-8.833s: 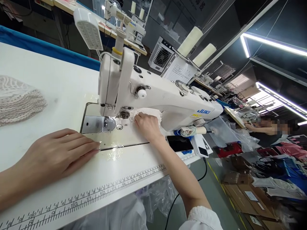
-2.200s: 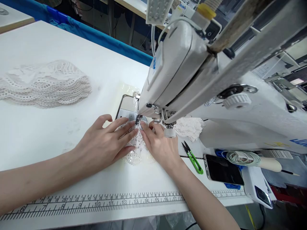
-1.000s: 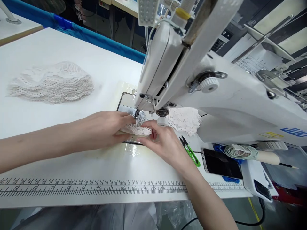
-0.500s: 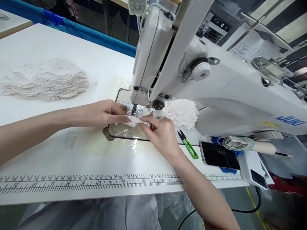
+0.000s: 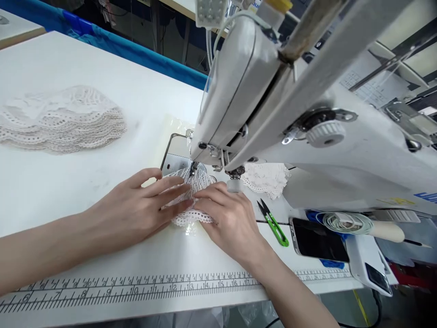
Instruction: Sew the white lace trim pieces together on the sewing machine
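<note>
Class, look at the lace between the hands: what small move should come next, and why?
Probably ease the white lace flatter, since its lines bunch toward the presser foot while it fans out below; the left hand and right hand both rest on it.

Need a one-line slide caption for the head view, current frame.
Left hand and right hand on white lace at the sewing machine, green snips and a phone lying to the right.

Free tabletop (image 5: 145, 109) between stack (image 5: 64, 120) and machine (image 5: 232, 86)
</note>
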Motion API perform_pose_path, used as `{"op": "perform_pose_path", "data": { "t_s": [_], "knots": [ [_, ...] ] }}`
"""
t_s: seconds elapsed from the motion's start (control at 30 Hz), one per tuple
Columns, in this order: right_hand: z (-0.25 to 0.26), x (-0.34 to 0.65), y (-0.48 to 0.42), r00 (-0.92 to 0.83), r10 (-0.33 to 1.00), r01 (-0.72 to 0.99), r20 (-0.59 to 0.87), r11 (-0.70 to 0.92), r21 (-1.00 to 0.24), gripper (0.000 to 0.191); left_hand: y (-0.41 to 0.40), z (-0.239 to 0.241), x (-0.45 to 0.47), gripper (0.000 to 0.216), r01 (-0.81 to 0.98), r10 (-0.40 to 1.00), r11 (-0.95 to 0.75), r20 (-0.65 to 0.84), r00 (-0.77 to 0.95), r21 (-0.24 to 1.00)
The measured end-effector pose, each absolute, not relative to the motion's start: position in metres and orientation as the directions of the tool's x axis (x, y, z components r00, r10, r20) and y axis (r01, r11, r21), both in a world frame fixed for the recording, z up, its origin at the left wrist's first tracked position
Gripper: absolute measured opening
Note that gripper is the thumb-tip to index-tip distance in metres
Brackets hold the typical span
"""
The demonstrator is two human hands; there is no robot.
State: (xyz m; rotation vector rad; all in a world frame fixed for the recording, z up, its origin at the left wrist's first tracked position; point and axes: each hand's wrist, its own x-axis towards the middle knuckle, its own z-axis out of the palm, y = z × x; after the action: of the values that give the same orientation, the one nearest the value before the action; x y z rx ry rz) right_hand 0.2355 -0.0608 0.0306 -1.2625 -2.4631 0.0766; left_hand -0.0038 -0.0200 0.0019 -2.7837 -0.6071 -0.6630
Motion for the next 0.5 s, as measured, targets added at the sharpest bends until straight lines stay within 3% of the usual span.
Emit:
{"op": "perform_pose_path", "data": {
  "t_s": [0.5],
  "knots": [
    [0.023, 0.235, -0.054, -0.51, 0.769, 0.764, 0.385, 0.61, -0.208, 0.033, -0.009, -0.009, -0.003, 0.036, 0.471, 0.391, -0.882, 0.517, 0.762, -0.028]
  ]
}}
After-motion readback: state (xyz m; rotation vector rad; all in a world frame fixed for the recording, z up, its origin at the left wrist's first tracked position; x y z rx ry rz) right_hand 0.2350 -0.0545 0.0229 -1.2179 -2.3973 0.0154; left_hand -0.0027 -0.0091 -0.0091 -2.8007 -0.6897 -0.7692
